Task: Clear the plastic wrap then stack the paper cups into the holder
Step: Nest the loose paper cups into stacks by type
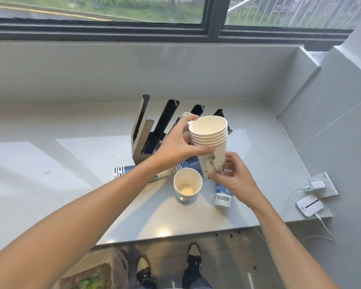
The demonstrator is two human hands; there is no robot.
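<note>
I hold a stack of several nested white paper cups (212, 147) upright above the counter. My left hand (181, 142) grips the stack near its rims from the left. My right hand (234, 178) holds its bottom, fingers wrapped around the printed side. Behind the stack stands the black cup holder (154, 132) with slanted slots. One single cup (187, 184) stands open side up on the counter below. A sleeve of blue-printed cups (223, 195) lies under my right hand, and another wrapped sleeve (121, 171) lies under my left forearm.
The grey counter (71, 163) runs to a front edge near my feet. A white charger and wall socket (319, 185) and a small white device (310, 205) with a cable sit at the right edge. A bag (96, 276) rests on the floor.
</note>
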